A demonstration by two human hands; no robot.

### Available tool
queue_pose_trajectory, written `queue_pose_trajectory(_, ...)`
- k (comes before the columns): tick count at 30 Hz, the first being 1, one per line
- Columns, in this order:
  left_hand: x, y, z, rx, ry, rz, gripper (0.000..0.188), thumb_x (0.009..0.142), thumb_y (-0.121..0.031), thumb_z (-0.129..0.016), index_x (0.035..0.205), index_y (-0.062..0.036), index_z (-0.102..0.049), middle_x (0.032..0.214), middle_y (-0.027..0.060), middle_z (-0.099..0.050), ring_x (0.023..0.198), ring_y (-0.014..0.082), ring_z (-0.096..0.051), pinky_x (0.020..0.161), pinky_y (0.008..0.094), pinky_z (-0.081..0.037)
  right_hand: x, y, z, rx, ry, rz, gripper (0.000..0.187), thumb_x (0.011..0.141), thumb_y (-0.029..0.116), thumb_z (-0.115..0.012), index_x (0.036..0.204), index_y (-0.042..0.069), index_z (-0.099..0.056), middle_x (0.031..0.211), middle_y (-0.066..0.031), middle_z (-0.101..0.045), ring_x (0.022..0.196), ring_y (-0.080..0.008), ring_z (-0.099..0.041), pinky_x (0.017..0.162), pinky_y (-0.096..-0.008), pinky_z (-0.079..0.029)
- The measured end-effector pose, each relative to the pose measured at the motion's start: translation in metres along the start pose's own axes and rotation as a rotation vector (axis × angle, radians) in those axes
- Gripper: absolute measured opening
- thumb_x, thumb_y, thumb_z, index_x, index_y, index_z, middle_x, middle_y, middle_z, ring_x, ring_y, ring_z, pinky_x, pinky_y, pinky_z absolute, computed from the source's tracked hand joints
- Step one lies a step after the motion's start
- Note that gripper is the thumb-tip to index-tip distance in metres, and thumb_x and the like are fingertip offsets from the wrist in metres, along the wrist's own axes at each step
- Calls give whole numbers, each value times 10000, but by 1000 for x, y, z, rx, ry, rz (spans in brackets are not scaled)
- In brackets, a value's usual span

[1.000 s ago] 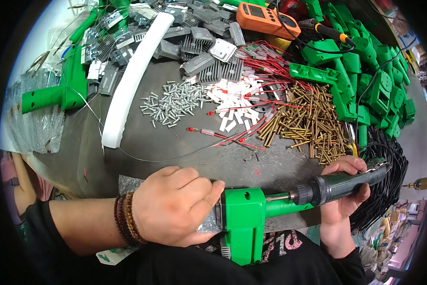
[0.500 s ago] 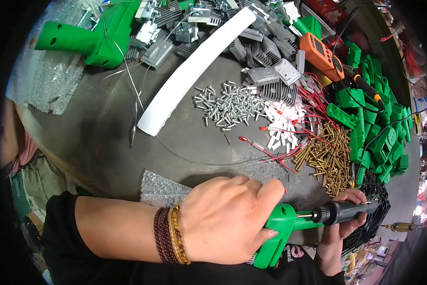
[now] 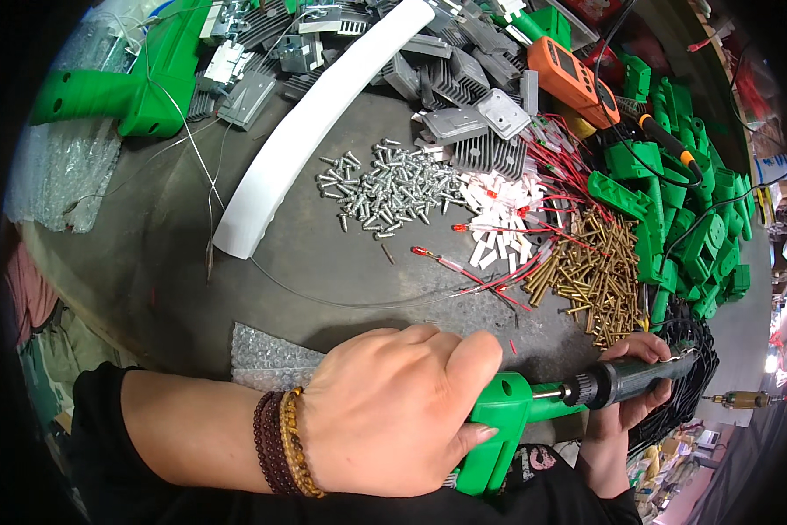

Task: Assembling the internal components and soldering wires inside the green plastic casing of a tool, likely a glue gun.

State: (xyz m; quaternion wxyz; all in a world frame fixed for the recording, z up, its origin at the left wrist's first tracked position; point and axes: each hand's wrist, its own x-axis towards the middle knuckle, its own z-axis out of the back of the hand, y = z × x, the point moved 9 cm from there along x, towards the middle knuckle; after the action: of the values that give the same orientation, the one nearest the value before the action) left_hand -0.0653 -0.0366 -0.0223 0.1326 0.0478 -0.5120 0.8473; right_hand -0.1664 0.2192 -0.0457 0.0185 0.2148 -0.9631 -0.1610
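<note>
My left hand [image 3: 393, 411], with beaded bracelets at the wrist, is closed around a green plastic housing [image 3: 496, 437] at the lower middle. Its grip hides part of the housing. From the right, my right hand [image 3: 631, 398] wraps round a black electric screwdriver [image 3: 634, 381], which lies nearly level. The screwdriver's metal bit [image 3: 551, 394] points left and meets the upper right side of the housing; any screw at its tip is too small to make out. Under my left hand's knuckles lies a piece of bubble wrap [image 3: 271, 357].
Ahead lie piles of silver screws [image 3: 389, 188], white sleeves [image 3: 498, 210] with red-wired lamps, and brass screws [image 3: 599, 276]. Green plastic parts [image 3: 673, 201] heap up at right beside an orange meter [image 3: 577, 83]. A white curved strip [image 3: 314, 131] crosses before grey heat sinks [image 3: 472, 79].
The view has shifted slightly, so the table things sit further left. Both hands keep their holds, and the screwdriver bit stays against the green housing.
</note>
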Motion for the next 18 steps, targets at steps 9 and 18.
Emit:
queue_pose_trajectory(9,2,1,-6,42,68,27,466,833,-406,-747,1013,-57,-496,803,114,-609,724,352,-628,635,445,-483,0,7,-5,49,197,-8,554,667,-57,-863,1066,232,-612,1051,88,-573,981,-79,-561,1109,-436,-344)
queue_pose_trajectory(18,-19,-10,1,309,-18,-47,647,820,-400,-744,1265,0,-497,1090,215,-618,980,405,-627,864,466,-506,-5,126,-75,-496,507,62,344,905,243,-749,1185,150,-572,1074,15,-574,789,-129,-552,767,-375,-444)
